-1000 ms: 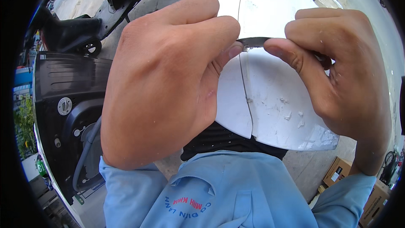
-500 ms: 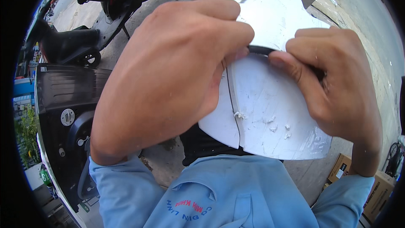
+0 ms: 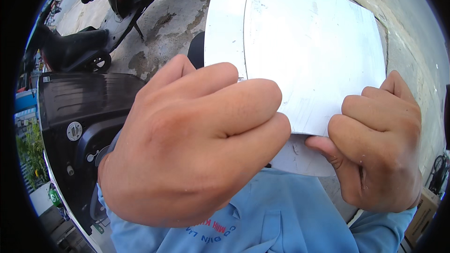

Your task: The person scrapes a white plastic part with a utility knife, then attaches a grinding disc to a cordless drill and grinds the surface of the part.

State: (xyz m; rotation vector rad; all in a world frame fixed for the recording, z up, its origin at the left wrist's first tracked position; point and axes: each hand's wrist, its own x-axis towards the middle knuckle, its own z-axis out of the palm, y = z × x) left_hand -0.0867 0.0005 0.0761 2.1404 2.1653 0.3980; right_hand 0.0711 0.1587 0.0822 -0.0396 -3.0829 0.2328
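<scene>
A thin strip [image 3: 302, 134] stretched between the two hands, seen nearly edge-on as a narrow dark line across the lower part of a white panel [image 3: 309, 42]. The left hand [image 3: 197, 140] was curled closed on the strip's left end, knuckles upward; its thumb was hidden from view. The right hand [image 3: 379, 145] was clamped on the other end, its folded fingers above and its thumb pressed in just under the line.

The panel was glossy white with faint scuffs, and spread upward beyond both hands. A seam [image 3: 244, 28] ran down its left portion and disappeared behind the left hand. More white surface showed below the strip, near the front of a light blue shirt [image 3: 281, 197].

Farther out to the left lay a large dark cover [image 3: 89, 93] bearing a round pale cap [image 3: 74, 131], with a grey hose curving beside the left wrist. Above that cover stood a dark scooter [image 3: 70, 42] on concrete ground [image 3: 164, 0] marked by darker patches. Green plants [image 3: 30, 152] showed at the far left, and a cardboard box [image 3: 424, 215] sat at the lower right.
</scene>
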